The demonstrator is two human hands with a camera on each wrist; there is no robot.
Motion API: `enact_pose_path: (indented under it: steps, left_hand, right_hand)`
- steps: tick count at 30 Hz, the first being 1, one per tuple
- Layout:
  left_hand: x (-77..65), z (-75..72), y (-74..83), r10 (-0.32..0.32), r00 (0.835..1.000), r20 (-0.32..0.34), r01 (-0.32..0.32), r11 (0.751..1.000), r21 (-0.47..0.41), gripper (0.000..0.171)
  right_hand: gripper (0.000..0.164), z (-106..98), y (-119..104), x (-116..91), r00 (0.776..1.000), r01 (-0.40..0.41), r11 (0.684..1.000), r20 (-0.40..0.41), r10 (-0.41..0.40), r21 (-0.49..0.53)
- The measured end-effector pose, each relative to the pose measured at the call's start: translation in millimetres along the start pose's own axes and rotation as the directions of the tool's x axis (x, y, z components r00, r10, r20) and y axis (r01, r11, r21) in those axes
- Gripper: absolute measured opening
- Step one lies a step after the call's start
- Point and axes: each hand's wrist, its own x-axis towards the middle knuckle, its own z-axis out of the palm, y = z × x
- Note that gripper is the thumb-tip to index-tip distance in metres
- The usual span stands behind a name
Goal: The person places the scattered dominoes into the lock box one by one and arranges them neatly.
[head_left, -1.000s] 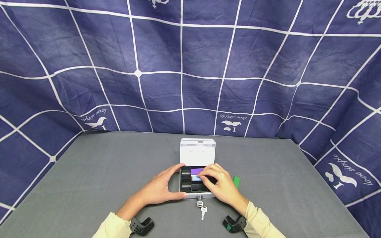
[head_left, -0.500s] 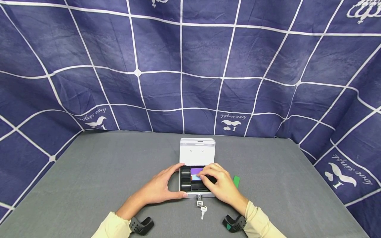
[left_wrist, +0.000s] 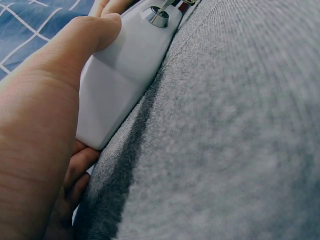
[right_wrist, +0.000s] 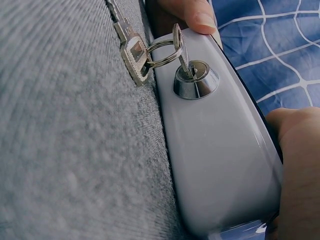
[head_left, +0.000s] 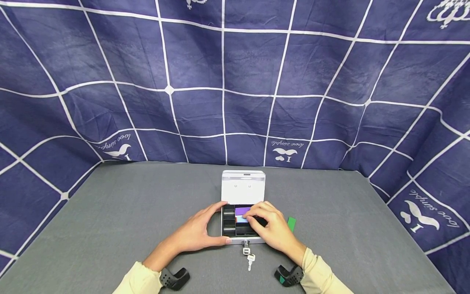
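A small white lockable cash box (head_left: pixel 243 241) with its lid (head_left: pixel 243 192) raised stands before me, a black compartment tray (head_left: pixel 229 228) inside. My left hand (head_left: pixel 194 233) grips the box's left end, thumb on the front and fingers reaching to the back. My right hand (head_left: pixel 269 224) reaches over the right part of the tray, curled fingertips and thumb pinching a light blue block (head_left: pixel 240 219). Behind that lies a purple block (head_left: pixel 241 211); a thin orange-red edge shows beside the blue one. The right hand hides the tray's right side. A key (right_wrist: pixel 181 47) sits in the front lock (right_wrist: pixel 197 80).
On the grey table (head_left: pixel 147 196), a green block (head_left: pixel 291 224) lies just right of the right hand. A second key (head_left: pixel 251 261) hangs from the ring in front of the box. A blue checked cloth (head_left: pixel 198 114) rises behind the table.
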Motion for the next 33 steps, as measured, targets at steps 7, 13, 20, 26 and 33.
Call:
enact_pose_path:
  steps: [7,13,20,26,33]
  left_hand:
    - [0.1,0.2,-0.3,0.009,1.0,-0.006,-0.009,1.0,0.005,0.098]
    - [-0.3,0.1,-0.1,0.012,1.0,-0.007,-0.012,1.0,0.001,0.098]
    - [0.1,0.4,0.4,0.011,1.0,-0.006,-0.011,1.0,0.005,0.098]
    - [0.0,0.2,0.7,0.008,1.0,-0.005,-0.008,1.0,0.003,0.098]
    - [0.0,0.4,0.5,0.006,1.0,-0.003,-0.006,1.0,0.002,0.098]
  right_hand:
    - [0.017,1.5,3.0,-0.7,1.0,0.018,1.0,-0.012,-0.018,-0.004]
    - [0.016,1.8,3.6,-1.2,1.0,0.017,1.0,-0.013,-0.017,-0.002]
    - [0.015,0.8,2.3,-1.1,1.0,0.013,1.0,-0.007,-0.013,-0.003]
    - [0.014,0.3,1.7,-1.1,1.0,-0.007,1.0,0.004,0.007,0.001]
    - [0.016,1.1,3.1,-1.4,1.0,0.014,1.0,-0.013,-0.014,-0.002]
